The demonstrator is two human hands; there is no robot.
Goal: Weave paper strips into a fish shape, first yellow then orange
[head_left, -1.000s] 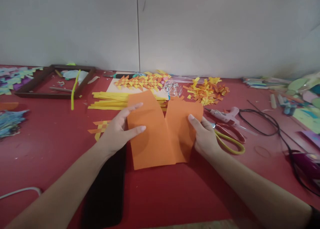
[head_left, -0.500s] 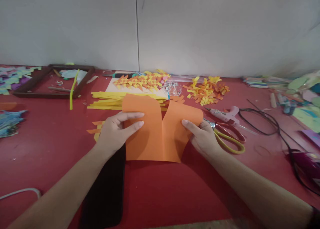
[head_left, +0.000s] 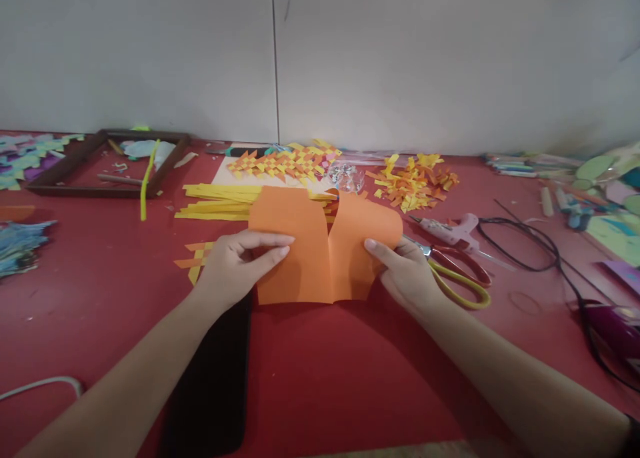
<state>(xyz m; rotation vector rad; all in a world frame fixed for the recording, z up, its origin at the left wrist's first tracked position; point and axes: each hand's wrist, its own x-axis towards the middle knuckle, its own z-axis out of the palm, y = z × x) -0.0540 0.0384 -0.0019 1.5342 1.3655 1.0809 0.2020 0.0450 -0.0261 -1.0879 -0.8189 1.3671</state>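
An orange sheet of paper (head_left: pixel 295 265) is held up over the red table, creased down the middle and split from its top edge part of the way along that crease. My left hand (head_left: pixel 237 261) pinches its left half between thumb and fingers. On the right half, my right hand (head_left: pixel 405 265) grips with the thumb in front and the fingers mostly hidden behind. Yellow paper strips (head_left: pixel 215 201) lie behind the sheet. Scissors (head_left: pixel 460 281) with red and yellow handles rest beside my right hand. Below my left forearm lies a dark flat slab (head_left: pixel 215 385).
Woven orange and yellow paper (head_left: pixel 285 161) lies at the back, near a pile of paper scraps (head_left: pixel 415 181). A pink glue gun (head_left: pixel 453 231) and its black cable (head_left: pixel 545 238) are on the right. A dark wooden frame (head_left: pixel 85 191) sits back left.
Both hands still hold the orange paper. Its lower edge has lifted and tilted away, and its left half has shifted slightly right. The table items look unmoved.
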